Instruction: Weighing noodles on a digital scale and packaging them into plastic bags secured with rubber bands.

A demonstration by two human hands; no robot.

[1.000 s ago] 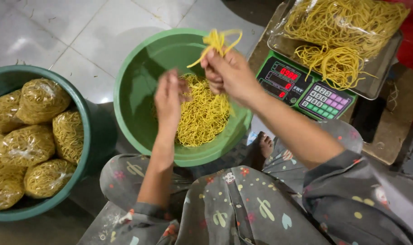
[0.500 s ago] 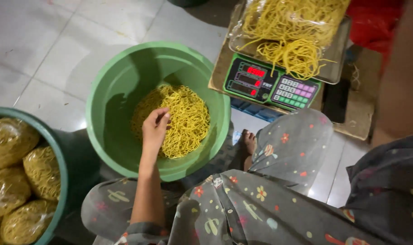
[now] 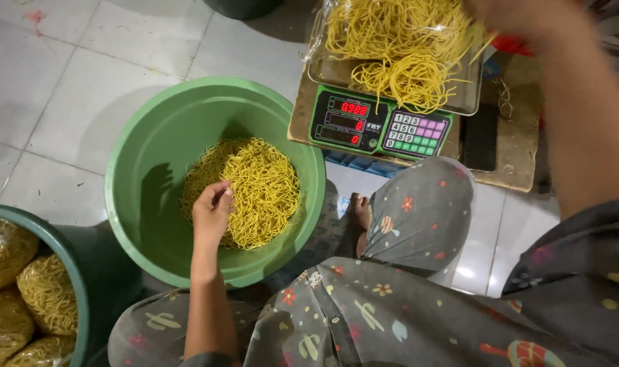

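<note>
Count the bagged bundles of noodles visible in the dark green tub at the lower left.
4: one at the tub's top left, one beside the rim, two below. More may lie beyond the frame.

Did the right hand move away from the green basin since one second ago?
Yes. The right hand went from above the green basin to the scale tray.

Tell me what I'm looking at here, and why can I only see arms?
The camera sits on a person's head and looks down, so you see their own arms and lap. The left hand rests in a light green tub, its fingers touching a heap of yellow noodles. The right hand reaches up over a weighing scale, where more noodles in a clear bag lie on its tray; that hand is blurred. At the lower left, a darker tub holds bagged noodles.
</note>
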